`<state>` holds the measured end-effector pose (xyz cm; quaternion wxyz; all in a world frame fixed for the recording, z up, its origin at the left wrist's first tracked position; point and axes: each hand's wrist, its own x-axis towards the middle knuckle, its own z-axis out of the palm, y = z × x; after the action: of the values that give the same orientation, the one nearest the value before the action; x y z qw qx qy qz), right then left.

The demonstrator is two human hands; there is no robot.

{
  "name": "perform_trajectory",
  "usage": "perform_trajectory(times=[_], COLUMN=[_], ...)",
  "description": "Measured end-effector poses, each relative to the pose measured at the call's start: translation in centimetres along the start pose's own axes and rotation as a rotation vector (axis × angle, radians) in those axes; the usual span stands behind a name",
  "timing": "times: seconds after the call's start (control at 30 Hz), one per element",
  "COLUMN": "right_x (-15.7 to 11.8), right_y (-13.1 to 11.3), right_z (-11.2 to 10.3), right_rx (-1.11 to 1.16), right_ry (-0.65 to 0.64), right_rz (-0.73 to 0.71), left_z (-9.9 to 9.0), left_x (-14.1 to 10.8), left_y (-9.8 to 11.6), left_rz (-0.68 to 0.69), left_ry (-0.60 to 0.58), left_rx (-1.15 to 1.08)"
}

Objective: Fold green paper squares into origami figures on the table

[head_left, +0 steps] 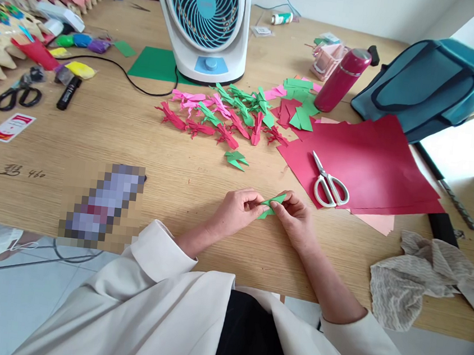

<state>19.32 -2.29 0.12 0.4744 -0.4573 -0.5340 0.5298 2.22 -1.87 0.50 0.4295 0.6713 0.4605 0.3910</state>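
Item: one small green paper piece [280, 198], folded, held between both hands; left hand [237, 214] pinching its near-left side, right hand [298, 218] its right, thumbs uppermost and close together. Handling, as judged: fingertips best kept near the crease, edges matched before pressing, thumbs run firmly along the fold, thin points spared from crushing. Support: wooden tabletop [176, 193], light-grained. Beyond the hands: a green folded piece [234, 157], then a cluster of pink, green and red folded papers [238, 121], then a white fan [228, 58]. Right of the hands: red sheets [375, 152] with white-handled scissors [324, 174] on top; farther right, a crumpled cloth [417, 270]. Room: pale wall [364, 10] behind, tiled floor [39, 286] below left.
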Motion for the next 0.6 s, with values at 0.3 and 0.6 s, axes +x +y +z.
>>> perform_trajectory(times=[0.3,0.6], right_x=[-0.14,-0.19], right_y=[-0.2,-0.06], right_z=[-0.15,-0.49], right_rx=[-0.083,-0.04], right_ry=[0.019,0.111], right_rz=[-0.041,-0.05], left_z=[0.11,0.2], left_x=[-0.09,-0.12], left_y=[0.16,-0.05], left_rz=[0.023,0.036], left_ry=[-0.014,-0.02], left_rx=[0.077,0.114])
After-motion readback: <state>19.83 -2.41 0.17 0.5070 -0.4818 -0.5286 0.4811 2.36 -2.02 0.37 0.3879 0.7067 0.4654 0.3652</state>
